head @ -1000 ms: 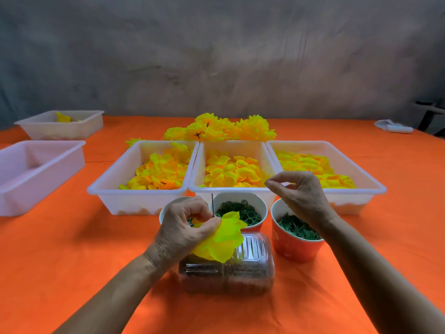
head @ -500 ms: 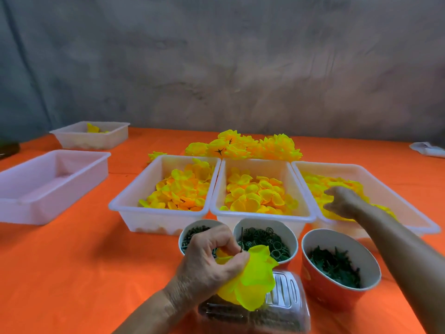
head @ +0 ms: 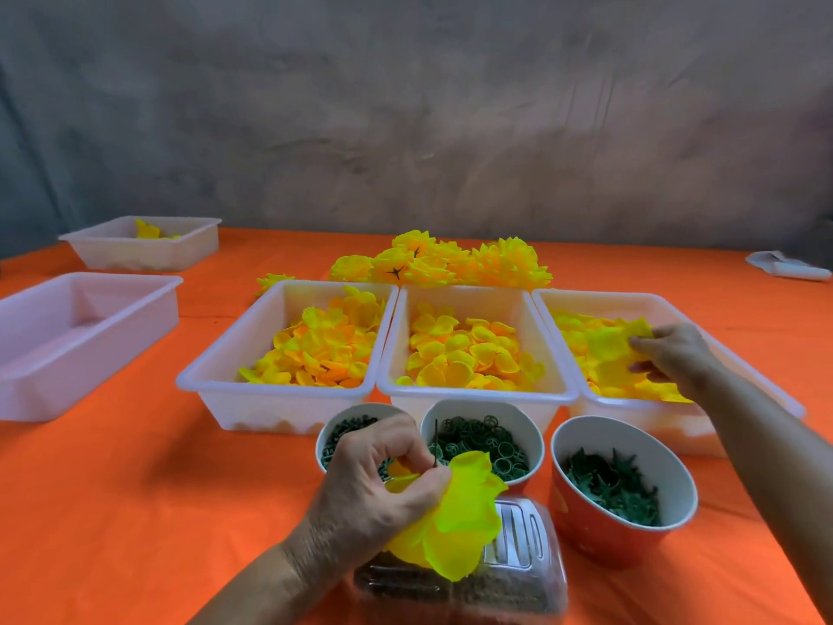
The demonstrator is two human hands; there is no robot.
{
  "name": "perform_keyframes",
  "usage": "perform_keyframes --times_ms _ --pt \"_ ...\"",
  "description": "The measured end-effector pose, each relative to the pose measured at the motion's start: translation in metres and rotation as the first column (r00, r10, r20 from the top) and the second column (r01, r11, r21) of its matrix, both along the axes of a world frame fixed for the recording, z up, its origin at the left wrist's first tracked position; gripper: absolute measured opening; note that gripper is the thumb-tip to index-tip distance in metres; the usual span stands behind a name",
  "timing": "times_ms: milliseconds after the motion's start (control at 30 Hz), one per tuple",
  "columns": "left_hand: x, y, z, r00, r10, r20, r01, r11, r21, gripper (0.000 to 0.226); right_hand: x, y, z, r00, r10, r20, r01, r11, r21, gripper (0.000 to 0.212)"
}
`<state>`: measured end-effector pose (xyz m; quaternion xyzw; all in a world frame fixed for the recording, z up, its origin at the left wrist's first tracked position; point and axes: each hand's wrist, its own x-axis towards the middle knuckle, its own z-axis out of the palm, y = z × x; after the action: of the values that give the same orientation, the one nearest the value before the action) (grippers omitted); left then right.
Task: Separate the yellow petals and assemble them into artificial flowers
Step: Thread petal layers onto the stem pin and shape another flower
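My left hand (head: pixel 378 493) grips a part-built yellow flower (head: pixel 455 521) on a thin dark pin, low in the middle above a clear plastic box (head: pixel 518 575). My right hand (head: pixel 671 354) reaches into the right white tray (head: pixel 703 426) and pinches a large yellow petal (head: pixel 613 349) from the pile there. Two more white trays, left (head: pixel 216 381) and middle (head: pixel 473 392), hold smaller yellow and orange petals. Finished yellow flowers (head: pixel 446 261) lie heaped behind the trays.
Three cups of green plastic parts stand in front of the trays: left (head: pixel 331 433), middle (head: pixel 527 426), right orange cup (head: pixel 604 530). A pink tray (head: pixel 90 336) and a far white tray (head: pixel 148 252) sit on the left of the orange table. A white object (head: pixel 784 266) lies far right.
My right hand moved from in front of the cups out to the right tray and took hold of a petal. The view shifted downward and closer; my left hand kept the flower.
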<state>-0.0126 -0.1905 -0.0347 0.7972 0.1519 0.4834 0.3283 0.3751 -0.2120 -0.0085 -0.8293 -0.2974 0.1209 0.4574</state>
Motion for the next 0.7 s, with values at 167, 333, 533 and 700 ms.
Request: perform_keyframes --times_ms 167,333,533,700 --pt "0.0 0.0 -0.001 1.0 0.002 -0.006 -0.002 1.0 -0.006 0.021 0.009 -0.005 0.003 0.975 -0.217 0.038 0.209 0.966 0.153 0.03" --pt "-0.001 0.0 -0.002 1.0 -0.001 -0.012 0.001 1.0 0.002 0.021 0.011 -0.006 -0.002 0.927 -0.353 0.127 0.349 0.936 0.054 0.041" --pt "0.0 0.001 -0.003 1.0 0.006 -0.009 -0.006 1.0 0.002 0.022 0.005 -0.004 -0.01 0.938 -0.301 0.169 0.318 0.945 -0.08 0.036" --pt "-0.001 0.001 0.0 1.0 0.013 -0.004 -0.013 1.0 0.017 0.02 0.001 -0.003 -0.01 0.969 -0.173 0.177 0.21 0.953 -0.219 0.026"
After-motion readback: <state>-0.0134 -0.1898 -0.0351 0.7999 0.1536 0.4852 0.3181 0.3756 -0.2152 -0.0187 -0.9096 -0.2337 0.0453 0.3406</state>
